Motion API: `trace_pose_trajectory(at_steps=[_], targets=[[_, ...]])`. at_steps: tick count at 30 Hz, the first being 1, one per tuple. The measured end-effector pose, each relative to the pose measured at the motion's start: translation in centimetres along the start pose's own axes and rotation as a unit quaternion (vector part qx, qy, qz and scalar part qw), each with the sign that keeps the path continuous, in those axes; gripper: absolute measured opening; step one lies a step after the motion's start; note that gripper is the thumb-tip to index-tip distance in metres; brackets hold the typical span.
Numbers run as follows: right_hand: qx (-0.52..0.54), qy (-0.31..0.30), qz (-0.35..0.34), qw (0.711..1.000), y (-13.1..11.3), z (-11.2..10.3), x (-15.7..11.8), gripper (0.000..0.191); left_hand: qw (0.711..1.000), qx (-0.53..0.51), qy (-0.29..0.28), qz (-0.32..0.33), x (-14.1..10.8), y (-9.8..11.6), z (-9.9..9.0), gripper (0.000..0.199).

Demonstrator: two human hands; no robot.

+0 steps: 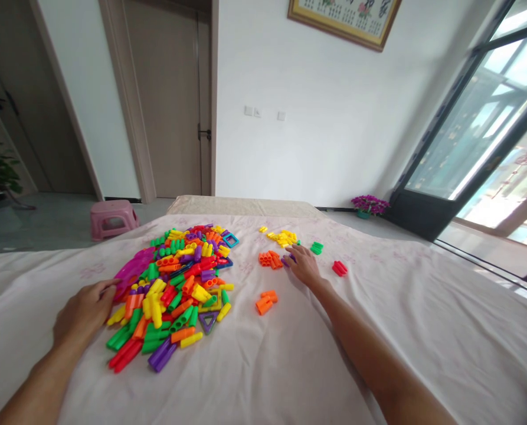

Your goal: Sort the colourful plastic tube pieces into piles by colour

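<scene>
A big pile of tube-shaped plastic building blocks (179, 295) in red, orange, yellow, green and purple lies left of centre. At its left edge, my left hand (85, 308) is closed with its fingertips on the rim of a magenta plastic piece with holes (133, 268), partly covered by blocks. To the right of the pile, my right hand (305, 265) reaches down to the cloth, its fingers on a purple block (288, 260) that they partly hide. Orange blocks (270, 259) lie just left of it, and yellow blocks (284, 238) lie beyond.
Green blocks (317, 248) and red blocks (340, 268) lie right of my right hand. Two orange blocks (265, 302) lie nearer me. A pale cloth (400, 319) covers the table. Behind stand a pink stool (113, 219) and a pot of purple flowers (369, 205).
</scene>
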State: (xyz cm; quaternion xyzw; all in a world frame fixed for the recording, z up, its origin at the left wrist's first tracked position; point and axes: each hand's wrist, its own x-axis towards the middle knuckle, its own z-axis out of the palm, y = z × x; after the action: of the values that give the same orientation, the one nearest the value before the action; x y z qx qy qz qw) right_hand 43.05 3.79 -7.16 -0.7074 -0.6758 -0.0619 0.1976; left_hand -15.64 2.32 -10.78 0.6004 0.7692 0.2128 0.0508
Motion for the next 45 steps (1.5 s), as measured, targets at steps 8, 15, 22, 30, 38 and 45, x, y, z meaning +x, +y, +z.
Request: trace_pose_trajectory(at_steps=[8, 15, 22, 30, 38, 45], targets=[[-0.015, 0.038, 0.015, 0.999, -0.4, 0.2, -0.8, 0.035, 0.999, -0.019, -0.030, -0.033, -0.2, 0.8, -0.5, 0.059], [0.205, 0.021, -0.173, 0.963, -6.0, -1.9, -4.8, 0.020, 0.999, -0.017, -0.024, -0.037, -0.5, 1.0, -0.7, 0.057], [0.245, -0.098, -0.246, 0.933, -9.8, -3.0, -8.8, 0.012, 0.999, -0.020, -0.020, -0.040, -0.9, 1.6, -1.1, 0.057], [0.227, -0.027, -0.230, 0.946, -11.8, -2.2, -6.4, 0.023, 0.999, -0.027, -0.017, -0.041, -1.2, 1.9, -1.3, 0.055], [0.191, -0.099, -0.274, 0.937, -20.9, -0.3, -4.2, 0.023, 1.000, -0.014, 0.000, -0.022, -1.3, 1.9, -1.4, 0.056], [0.317, -0.156, -0.171, 0.920, -20.2, 0.2, -3.2, 0.019, 1.000, -0.023, 0.000, -0.019, -1.4, 2.0, -1.4, 0.056]])
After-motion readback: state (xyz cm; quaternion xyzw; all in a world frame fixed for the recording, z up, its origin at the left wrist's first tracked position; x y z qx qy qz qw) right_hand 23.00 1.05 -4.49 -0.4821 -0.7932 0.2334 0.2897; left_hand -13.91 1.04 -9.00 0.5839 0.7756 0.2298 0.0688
